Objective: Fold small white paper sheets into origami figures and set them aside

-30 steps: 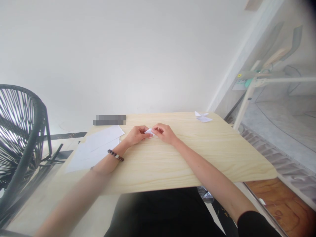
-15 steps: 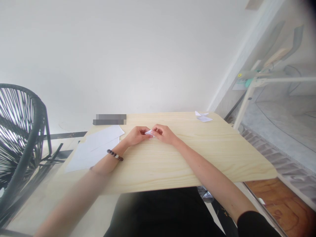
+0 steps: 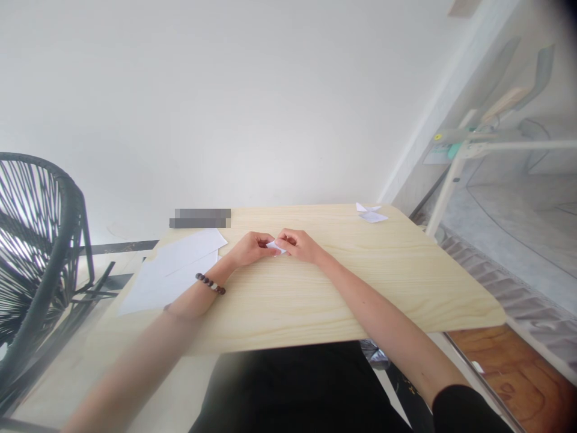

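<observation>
A small folded piece of white paper is pinched between my two hands, above the middle of the wooden table. My left hand grips its left side, with the thumb along the near edge. Closed on the right side is my right hand, its thumb and index finger pressing the paper. The fingers cover much of the paper, so its full shape is hidden. On my left wrist is a dark beaded bracelet.
Flat white paper sheets lie at the table's left, partly under my left forearm. Behind them sits a blurred-out dark object. Folded white paper pieces rest at the far right corner. A dark woven chair stands to the left.
My hands have shifted very slightly nearer to me, and the fingers have changed their hold on the folded paper. My right thumb now lies across it. Everything else stays put.
</observation>
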Tool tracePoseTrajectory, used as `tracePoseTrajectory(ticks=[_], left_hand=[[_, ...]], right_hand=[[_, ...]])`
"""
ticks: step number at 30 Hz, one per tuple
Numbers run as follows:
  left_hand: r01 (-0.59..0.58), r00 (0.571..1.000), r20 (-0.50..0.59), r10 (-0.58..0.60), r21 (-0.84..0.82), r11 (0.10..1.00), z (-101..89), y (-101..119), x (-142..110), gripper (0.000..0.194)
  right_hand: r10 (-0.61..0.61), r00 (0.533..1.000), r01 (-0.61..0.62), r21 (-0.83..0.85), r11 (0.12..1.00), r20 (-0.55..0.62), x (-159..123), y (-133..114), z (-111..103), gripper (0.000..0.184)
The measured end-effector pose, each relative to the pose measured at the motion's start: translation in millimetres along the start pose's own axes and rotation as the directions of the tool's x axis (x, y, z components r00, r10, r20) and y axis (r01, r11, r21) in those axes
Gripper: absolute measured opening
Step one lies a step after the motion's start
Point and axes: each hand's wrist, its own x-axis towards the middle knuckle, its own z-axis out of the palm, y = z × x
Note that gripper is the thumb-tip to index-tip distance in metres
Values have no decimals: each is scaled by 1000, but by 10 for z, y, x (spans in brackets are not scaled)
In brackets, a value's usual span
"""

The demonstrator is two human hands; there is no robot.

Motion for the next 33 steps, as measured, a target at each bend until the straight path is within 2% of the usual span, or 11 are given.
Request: tracePoseTrajectory(ticks=[7, 12, 17, 20, 25, 28, 33], left_hand=[[11, 1000, 2, -11, -7, 1000, -2, 10, -4, 32], [31, 999, -34, -32, -38, 999, 2, -15, 3, 34], [27, 1000, 11, -26, -69, 997, -7, -10, 2, 31], [8, 1000, 26, -7, -70, 997, -20, -19, 4, 30], [-37, 999, 18, 37, -13, 999, -35, -58, 9, 31], [-30, 1000, -10, 30, -16, 999, -24, -68, 9, 32], [-9, 993, -115, 0, -80, 997, -26, -77, 21, 36]], right_hand=[[17, 999, -19, 43, 999, 51, 12, 7, -24, 25], [37, 998, -33, 83, 996, -49, 22, 35, -7, 25], [11, 991, -10, 3, 1000, -135, 28, 29, 18, 24], [-4, 994, 4, -2, 1000, -112, 33, 15, 17, 24], [22, 999, -18, 99, 995, -34, 45, 32, 2, 25], [55, 997, -48, 125, 991, -59, 52, 61, -1, 27], [72, 991, -59, 112, 992, -112, 44, 75, -2, 27]])
